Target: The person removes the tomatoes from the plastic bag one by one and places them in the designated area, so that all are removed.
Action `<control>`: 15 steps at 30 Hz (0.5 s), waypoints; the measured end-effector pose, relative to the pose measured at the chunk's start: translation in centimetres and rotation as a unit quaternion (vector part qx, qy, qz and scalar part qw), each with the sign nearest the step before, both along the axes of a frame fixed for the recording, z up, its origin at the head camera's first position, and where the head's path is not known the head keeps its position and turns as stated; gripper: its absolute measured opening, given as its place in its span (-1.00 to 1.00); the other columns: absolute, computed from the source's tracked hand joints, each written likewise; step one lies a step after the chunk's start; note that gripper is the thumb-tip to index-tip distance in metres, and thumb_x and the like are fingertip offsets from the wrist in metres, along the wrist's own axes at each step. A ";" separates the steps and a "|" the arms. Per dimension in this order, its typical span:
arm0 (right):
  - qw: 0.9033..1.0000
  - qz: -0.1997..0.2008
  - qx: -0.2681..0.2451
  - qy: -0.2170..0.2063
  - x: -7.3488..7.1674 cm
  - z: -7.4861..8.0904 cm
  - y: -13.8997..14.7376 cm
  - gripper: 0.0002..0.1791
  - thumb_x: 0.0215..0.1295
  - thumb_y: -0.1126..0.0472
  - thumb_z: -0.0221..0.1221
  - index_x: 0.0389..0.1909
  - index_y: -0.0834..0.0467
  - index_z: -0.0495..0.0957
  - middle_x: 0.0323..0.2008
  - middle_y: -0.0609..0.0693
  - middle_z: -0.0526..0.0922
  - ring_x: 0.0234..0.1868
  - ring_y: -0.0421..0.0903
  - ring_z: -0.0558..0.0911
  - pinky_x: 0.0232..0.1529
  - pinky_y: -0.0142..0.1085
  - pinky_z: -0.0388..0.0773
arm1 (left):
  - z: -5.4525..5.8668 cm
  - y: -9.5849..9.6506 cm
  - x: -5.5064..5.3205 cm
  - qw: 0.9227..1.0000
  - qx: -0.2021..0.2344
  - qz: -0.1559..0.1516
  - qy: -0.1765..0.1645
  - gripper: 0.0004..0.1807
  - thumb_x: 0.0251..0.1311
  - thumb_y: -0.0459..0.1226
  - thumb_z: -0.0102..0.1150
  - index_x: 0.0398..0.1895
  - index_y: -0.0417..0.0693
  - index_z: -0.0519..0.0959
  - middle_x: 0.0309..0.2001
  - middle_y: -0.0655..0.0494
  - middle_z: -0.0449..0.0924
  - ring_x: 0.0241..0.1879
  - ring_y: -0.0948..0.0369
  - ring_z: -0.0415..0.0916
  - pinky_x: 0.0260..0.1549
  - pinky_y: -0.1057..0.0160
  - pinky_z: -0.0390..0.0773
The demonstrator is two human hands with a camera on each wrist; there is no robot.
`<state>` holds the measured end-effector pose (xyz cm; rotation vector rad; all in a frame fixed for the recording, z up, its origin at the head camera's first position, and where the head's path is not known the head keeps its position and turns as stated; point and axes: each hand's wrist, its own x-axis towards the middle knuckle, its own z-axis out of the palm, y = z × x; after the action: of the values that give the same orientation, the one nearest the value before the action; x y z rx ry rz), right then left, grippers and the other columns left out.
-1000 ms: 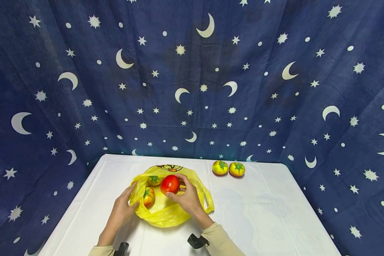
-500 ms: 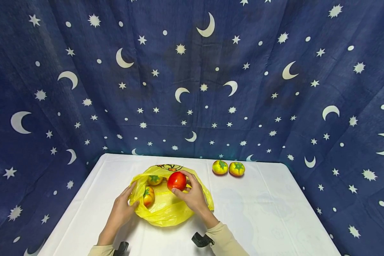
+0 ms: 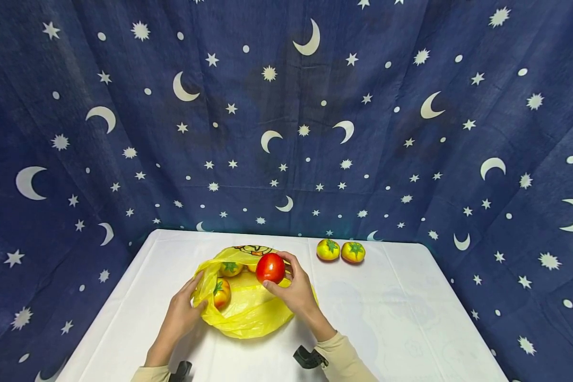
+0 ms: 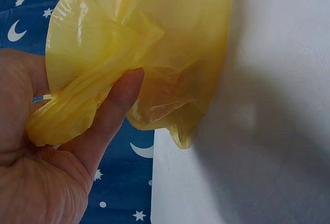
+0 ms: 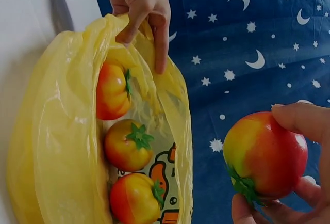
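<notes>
My right hand (image 3: pixel 297 292) holds a red tomato (image 3: pixel 270 268) between thumb and fingers, above the right part of a yellow plastic bag (image 3: pixel 248 321). In the right wrist view the held tomato (image 5: pixel 265 154) shows a yellow-green side and a green leafy top, apart from the bag's mouth. My left hand (image 3: pixel 181 313) pinches the bag's left rim, the thumb outside on the gathered plastic (image 4: pixel 93 95). Inside the bag lie three tomatoes, one (image 5: pixel 113 91) near the left hand, one (image 5: pixel 129 145) in the middle and one (image 5: pixel 136 198) lower down.
Two yellow-green tomatoes (image 3: pixel 341 251) sit side by side at the back of the white-covered table (image 3: pixel 387 313), right of the bag. A dark blue cloth (image 3: pixel 286 116) with moons and stars hangs behind and along both sides.
My right hand has moved the tomato rightward and slightly up, away from the bag's inside, uncovering part of another tomato. The left hand stays at the rim.
</notes>
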<state>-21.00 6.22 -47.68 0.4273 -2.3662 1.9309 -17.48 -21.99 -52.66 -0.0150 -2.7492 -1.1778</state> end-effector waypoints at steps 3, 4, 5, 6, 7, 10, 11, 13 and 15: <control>1.000 -0.001 0.006 0.011 -0.1 -0.2 0.4 -0.26 0.07 0.20 0.42 0.30 0.05 0.36 0.24 0.02 0.51 0.22 0.03 0.52 0.28 -0.18 0.54 | 0.0 0.0 0.0 1.000 0.002 0.000 -0.002 -0.16 0.12 -0.46 0.22 0.51 -0.16 0.14 0.45 -0.35 0.17 0.44 -0.29 0.11 0.40 -0.27 0.15; 1.000 -0.002 0.008 0.013 -0.1 -0.2 0.6 -0.27 0.06 0.18 0.42 0.29 0.02 0.37 0.23 0.00 0.52 0.21 0.00 0.53 0.26 -0.23 0.55 | 0.0 0.0 0.0 1.000 0.002 -0.001 -0.003 -0.16 0.12 -0.46 0.22 0.51 -0.16 0.14 0.45 -0.35 0.16 0.44 -0.29 0.11 0.40 -0.27 0.15; 1.000 -0.003 0.009 0.015 -0.1 -0.2 0.7 -0.27 0.06 0.16 0.43 0.29 -0.01 0.38 0.22 -0.02 0.53 0.20 -0.01 0.53 0.24 -0.26 0.56 | 0.0 0.0 0.0 1.000 0.002 -0.001 -0.003 -0.15 0.12 -0.47 0.22 0.51 -0.16 0.14 0.45 -0.34 0.16 0.44 -0.29 0.11 0.41 -0.27 0.15; 1.000 -0.006 0.011 0.016 -0.1 -0.1 0.8 -0.27 0.06 0.14 0.43 0.29 -0.04 0.39 0.22 -0.04 0.53 0.19 -0.02 0.52 0.22 -0.29 0.56 | 0.0 0.0 0.0 1.000 0.002 -0.001 -0.003 -0.16 0.12 -0.46 0.22 0.51 -0.16 0.14 0.45 -0.34 0.16 0.44 -0.28 0.11 0.41 -0.27 0.15; 1.000 -0.008 0.012 0.018 -0.1 -0.1 0.9 -0.27 0.06 0.13 0.43 0.29 -0.05 0.40 0.21 -0.05 0.53 0.18 -0.03 0.52 0.19 -0.31 0.57 | 0.0 0.0 0.0 1.000 0.002 -0.001 -0.003 -0.15 0.12 -0.47 0.22 0.51 -0.16 0.14 0.45 -0.34 0.16 0.44 -0.28 0.11 0.41 -0.26 0.15; 1.000 -0.017 0.015 0.020 -0.1 0.0 1.1 -0.28 0.05 0.13 0.43 0.29 -0.08 0.41 0.21 -0.05 0.53 0.18 -0.02 0.51 0.11 -0.37 0.59 | 0.1 0.0 0.0 1.000 0.002 0.000 0.000 -0.16 0.12 -0.46 0.22 0.51 -0.16 0.15 0.45 -0.34 0.17 0.44 -0.28 0.12 0.40 -0.26 0.16; 1.000 -0.018 0.013 0.019 -0.2 0.0 1.2 -0.28 0.05 0.14 0.43 0.29 -0.08 0.42 0.22 -0.04 0.52 0.18 -0.02 0.51 0.10 -0.38 0.59 | 0.1 0.0 0.0 1.000 0.002 0.000 0.001 -0.16 0.12 -0.46 0.22 0.51 -0.16 0.15 0.45 -0.34 0.17 0.44 -0.28 0.13 0.40 -0.26 0.16; 1.000 -0.020 0.009 0.017 -0.3 0.1 1.3 -0.28 0.06 0.17 0.42 0.30 -0.07 0.41 0.24 -0.03 0.49 0.18 -0.01 0.51 0.09 -0.38 0.61 | 0.1 0.0 0.0 1.000 0.002 -0.001 0.004 -0.17 0.12 -0.45 0.22 0.50 -0.17 0.16 0.45 -0.34 0.18 0.43 -0.27 0.13 0.40 -0.25 0.16; 1.000 -0.019 0.000 0.011 -0.3 0.1 1.4 -0.27 0.06 0.20 0.42 0.30 -0.07 0.41 0.26 -0.02 0.46 0.19 0.01 0.50 0.09 -0.36 0.62 | 0.0 0.0 0.0 1.000 0.002 -0.001 0.006 -0.17 0.12 -0.45 0.23 0.50 -0.17 0.16 0.44 -0.34 0.18 0.43 -0.28 0.14 0.40 -0.25 0.17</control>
<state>-21.32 7.60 -47.57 0.3980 -2.3444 1.8994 -17.46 -22.02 -52.62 -0.0235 -2.7380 -1.1786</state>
